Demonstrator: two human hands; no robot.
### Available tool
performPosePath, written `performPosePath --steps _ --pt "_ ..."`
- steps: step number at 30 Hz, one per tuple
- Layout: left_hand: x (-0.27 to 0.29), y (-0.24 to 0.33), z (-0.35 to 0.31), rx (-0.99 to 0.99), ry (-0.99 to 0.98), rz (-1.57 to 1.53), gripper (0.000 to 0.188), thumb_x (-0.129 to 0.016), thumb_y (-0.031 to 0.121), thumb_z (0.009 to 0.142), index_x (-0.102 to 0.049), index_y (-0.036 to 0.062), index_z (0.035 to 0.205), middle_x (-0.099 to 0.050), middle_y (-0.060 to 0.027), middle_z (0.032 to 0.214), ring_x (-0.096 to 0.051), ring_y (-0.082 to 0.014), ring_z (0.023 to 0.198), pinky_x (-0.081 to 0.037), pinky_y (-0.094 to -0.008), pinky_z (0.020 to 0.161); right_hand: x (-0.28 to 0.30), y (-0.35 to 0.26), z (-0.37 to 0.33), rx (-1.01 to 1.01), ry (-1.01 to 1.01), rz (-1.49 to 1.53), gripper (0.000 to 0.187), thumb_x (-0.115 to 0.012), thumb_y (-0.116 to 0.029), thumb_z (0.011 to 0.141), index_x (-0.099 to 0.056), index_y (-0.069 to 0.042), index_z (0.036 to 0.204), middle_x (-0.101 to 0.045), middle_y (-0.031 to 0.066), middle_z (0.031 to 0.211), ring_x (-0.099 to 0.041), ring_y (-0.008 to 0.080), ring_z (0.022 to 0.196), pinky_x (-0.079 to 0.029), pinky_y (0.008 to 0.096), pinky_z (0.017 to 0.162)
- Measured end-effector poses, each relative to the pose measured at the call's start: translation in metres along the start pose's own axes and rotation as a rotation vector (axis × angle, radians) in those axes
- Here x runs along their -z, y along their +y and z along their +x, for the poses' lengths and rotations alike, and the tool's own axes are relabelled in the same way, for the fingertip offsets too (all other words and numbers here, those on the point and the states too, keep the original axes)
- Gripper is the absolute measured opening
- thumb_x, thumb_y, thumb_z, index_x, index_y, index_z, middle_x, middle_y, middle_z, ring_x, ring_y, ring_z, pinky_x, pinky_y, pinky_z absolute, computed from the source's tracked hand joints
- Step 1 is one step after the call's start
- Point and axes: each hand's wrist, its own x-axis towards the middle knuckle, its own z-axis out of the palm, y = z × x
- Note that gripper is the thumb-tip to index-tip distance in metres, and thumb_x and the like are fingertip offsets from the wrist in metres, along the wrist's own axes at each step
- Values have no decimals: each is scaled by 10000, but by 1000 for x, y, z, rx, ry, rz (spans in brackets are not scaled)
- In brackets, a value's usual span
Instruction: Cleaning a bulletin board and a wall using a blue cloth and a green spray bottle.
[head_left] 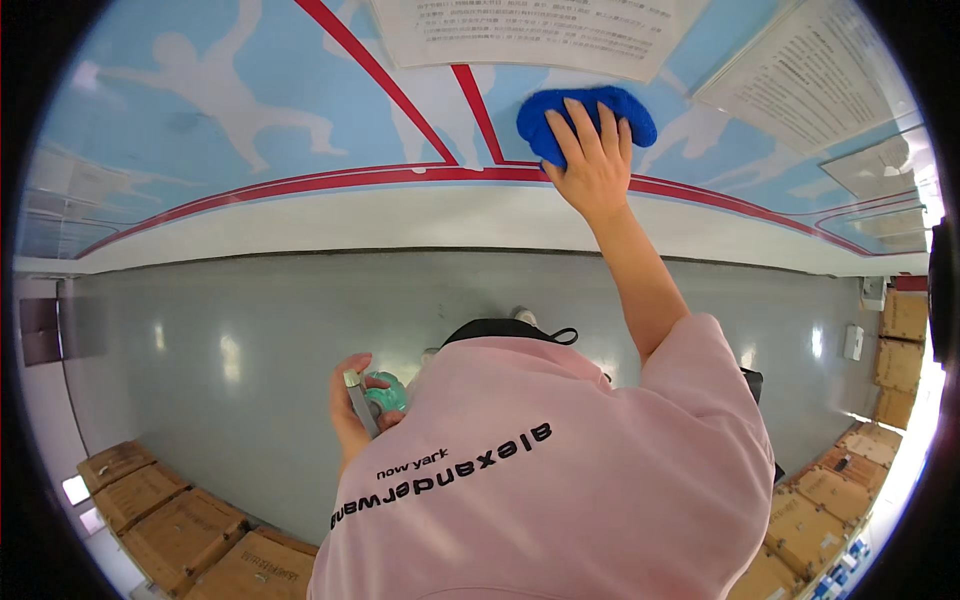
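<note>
My right hand [592, 165] presses a blue cloth [641, 118] against the wall panel [300, 95], its fingers spread over the bunched fabric. The panel is light blue with pale human figures and red stripes. Down at my left side, my left hand [350, 415] is wrapped round a spray bottle [388, 393] with a translucent green body and a grey and white trigger head. Part of the bottle is hidden by the fingers and the pink shirt.
Printed sheets [540, 35] hang on the panel above and right of the cloth. Cardboard boxes [185, 535] stand at the lower left, and more boxes [825, 495] line the right side. A white strip of wall [350, 225] meets the grey floor [250, 310].
</note>
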Motion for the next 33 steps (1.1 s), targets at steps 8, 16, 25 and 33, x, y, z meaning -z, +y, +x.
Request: performPosePath --steps 8,16,25,33 --pt "17 -27 22 -389 -206 114 672 -754 -51 582 -546 94 1204 -505 -70 1233 -548 -165 855 -502 -307 675 -11 4 -26 -1 -90 10 615 -759 -246 624 -591 -227 1215 -493 23 1329 -453 344 1199 -362 543 990" --pt "16 -30 23 -328 -176 74 712 -869 124 573 -548 65 1206 -518 -84 1225 -571 -182 819 -497 -311 693 -1 -11 0 -48 21 73 616 -754 -219 609 -586 -225 1201 -507 4 1318 -486 305 1165 -391 529 964" --pt "22 -49 21 -363 -151 49 716 -879 178 592 -539 64 1212 -517 -93 1217 -573 -191 835 -497 -302 704 -32 -8 -32 -98 -65 69 621 -746 -231 642 -561 -175 1232 -480 54 1324 -432 384 1200 -349 592 973" --pt "-11 -6 4 -126 -120 87 710 -822 300 605 -546 72 1218 -491 -76 1256 -556 -172 830 -459 -288 672 -104 -77 -46 169 -539 478 560 -538 -124 848 -435 -250 1383 -468 -38 1379 -491 204 1203 -456 448 911"
